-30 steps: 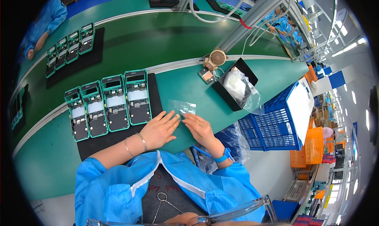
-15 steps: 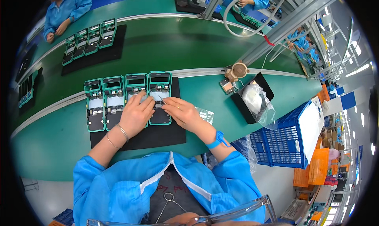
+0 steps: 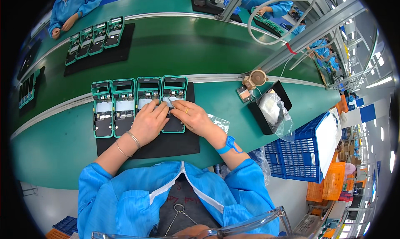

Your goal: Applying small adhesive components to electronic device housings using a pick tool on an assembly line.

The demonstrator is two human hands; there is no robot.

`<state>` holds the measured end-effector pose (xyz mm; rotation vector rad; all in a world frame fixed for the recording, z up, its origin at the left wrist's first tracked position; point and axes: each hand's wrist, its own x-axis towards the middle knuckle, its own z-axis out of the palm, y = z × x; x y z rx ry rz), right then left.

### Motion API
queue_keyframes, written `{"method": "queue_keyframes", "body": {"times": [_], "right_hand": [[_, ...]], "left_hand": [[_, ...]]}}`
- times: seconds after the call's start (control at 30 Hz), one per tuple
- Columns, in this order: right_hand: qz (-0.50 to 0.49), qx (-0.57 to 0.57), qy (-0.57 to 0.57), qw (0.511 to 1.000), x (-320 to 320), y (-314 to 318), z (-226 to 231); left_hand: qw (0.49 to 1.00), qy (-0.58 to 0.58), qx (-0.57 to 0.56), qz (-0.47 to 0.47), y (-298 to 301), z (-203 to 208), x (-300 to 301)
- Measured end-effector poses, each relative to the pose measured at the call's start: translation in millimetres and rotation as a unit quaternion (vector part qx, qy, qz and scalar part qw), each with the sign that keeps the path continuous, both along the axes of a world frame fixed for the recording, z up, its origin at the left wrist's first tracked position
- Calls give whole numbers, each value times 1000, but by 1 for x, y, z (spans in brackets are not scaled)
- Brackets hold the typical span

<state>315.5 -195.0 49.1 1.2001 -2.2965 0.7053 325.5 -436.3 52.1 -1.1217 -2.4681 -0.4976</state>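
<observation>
Four teal-framed handheld device housings stand side by side on a black mat (image 3: 175, 149). My left hand (image 3: 151, 119) reaches over the third housing (image 3: 148, 85) to the left edge of the rightmost housing (image 3: 174, 93). Its fingers are bent, thumb close to the index finger; what lies under the tips is hidden. Above the rightmost housing, my right hand (image 3: 192, 116) is closed on a thin metal tool that looks like tweezers (image 3: 170, 102), slanting toward my left fingertips. The second housing (image 3: 123, 107) and the leftmost housing (image 3: 103, 109) show white panels and black lower parts.
A clear plastic bag (image 3: 220, 122) lies right of the mat. Farther right are a small brown fan (image 3: 257, 77) and a black box (image 3: 260, 118) holding plastic bags. Blue crates (image 3: 293, 153) stand beyond the table edge. Across the green belt (image 3: 179, 47), co-workers sit near more housings (image 3: 98, 38).
The view has shifted slightly, so the bench things appear farther right. The tweezers' tip and my left fingertips have come closer together at the rightmost housing.
</observation>
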Motion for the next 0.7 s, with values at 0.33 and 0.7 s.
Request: {"method": "queue_keyframes", "body": {"times": [0.33,0.7], "right_hand": [[5,-18,-15,1000,0,-2,4],[8,-32,-12,999,0,-3,9]], "left_hand": [[1000,1,-4,0,0,0,0],[999,-30,-21,25,3,11,0]]}}
